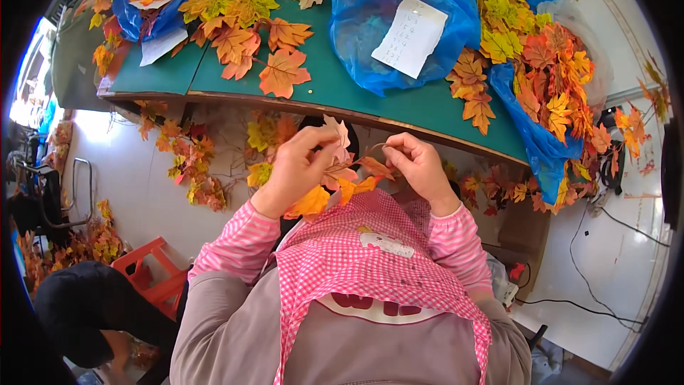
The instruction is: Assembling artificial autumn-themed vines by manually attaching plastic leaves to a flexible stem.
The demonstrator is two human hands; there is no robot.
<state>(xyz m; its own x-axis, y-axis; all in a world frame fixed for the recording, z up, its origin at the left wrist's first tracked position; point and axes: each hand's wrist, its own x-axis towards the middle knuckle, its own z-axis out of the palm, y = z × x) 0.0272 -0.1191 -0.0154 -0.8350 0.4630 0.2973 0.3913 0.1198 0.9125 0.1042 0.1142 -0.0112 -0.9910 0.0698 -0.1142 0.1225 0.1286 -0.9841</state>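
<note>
Over my lap, my left hand (296, 164) closes on a sprig of artificial maple leaves (340, 173) in peach and orange. Some of its leaves stick up beyond my fingers, and others hang below them. My right hand (422, 168) pinches the thin stem end (377, 145) of the same sprig between thumb and forefinger. The stem bends in a small arc between both hands. Just beyond them runs the edge of a green-topped table (313, 96).
Leaf garlands (235, 14) lie on the table, beside a blue plastic bag (356, 50) with a paper note (411, 36) on it. More foliage (563, 85) spills off the right end. At left are a red stool (153, 271) and another person's leg (92, 306). Cables (584, 278) trail at right.
</note>
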